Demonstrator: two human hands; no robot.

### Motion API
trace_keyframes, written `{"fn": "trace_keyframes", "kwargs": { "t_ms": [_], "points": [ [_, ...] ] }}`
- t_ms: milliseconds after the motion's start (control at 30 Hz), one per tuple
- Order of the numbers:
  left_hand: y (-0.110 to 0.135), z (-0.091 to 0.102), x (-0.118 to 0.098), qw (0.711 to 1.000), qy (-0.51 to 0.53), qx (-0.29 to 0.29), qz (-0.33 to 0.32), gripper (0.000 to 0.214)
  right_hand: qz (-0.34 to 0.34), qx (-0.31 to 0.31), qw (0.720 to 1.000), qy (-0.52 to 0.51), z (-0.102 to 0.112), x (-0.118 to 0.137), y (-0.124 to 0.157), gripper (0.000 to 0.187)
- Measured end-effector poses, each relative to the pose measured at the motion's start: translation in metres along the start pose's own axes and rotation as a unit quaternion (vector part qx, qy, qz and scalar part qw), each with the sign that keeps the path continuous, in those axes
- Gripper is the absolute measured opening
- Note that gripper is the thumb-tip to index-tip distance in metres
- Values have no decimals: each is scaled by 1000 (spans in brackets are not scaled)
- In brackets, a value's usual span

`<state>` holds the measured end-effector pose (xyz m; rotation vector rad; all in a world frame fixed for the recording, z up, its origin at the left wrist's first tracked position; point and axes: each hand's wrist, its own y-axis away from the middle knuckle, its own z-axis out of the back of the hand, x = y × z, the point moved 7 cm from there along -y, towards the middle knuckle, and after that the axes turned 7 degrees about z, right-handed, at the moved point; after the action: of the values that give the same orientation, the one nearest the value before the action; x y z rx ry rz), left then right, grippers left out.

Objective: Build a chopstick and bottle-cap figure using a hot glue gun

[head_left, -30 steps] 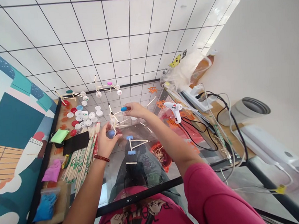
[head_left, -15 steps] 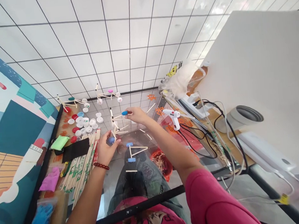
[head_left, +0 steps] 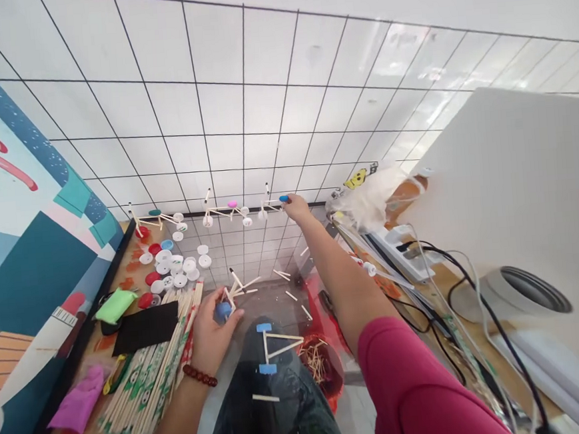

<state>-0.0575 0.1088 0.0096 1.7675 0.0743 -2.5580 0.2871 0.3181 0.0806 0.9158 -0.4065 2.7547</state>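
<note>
At the far edge of the glass table my right hand pinches the blue seat-like piece of a small stick model with white cap wheels. Lower left, my left hand is closed around a stick frame with a dark-tipped upright and a blue part between the fingers. Between my arms lies a triangular stick frame with blue pieces at two corners. A loose stick is nearer me.
Two similar models, one with a pink piece and one with a green piece, stand along the wall. Bottle caps and wrapped chopsticks lie left. A red basket holds sticks; cables and a power strip are right.
My right hand has carried the blue-seated model away from the left hand, to the far edge beside the other models. The left hand keeps its stick frame. The camera view has shifted.
</note>
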Motion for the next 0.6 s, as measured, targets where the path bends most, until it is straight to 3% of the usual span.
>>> {"fn": "trace_keyframes", "kwargs": {
  "t_ms": [233,367,500,600],
  "points": [
    [-1,-1,2,1000,14,-10,21,57,-9,19,1000,-13,-21,-4,-19,15],
    [-1,-1,1,1000,7,-9,14,56,-9,11,1000,-10,-10,3,-11,35],
    [-2,-2,1,1000,2,-2,11,57,17,-17,1000,-1,25,32,27,54],
    [-3,-2,6,1000,2,4,21,62,101,-11,995,-1,57,64,94,53]
  ]
}}
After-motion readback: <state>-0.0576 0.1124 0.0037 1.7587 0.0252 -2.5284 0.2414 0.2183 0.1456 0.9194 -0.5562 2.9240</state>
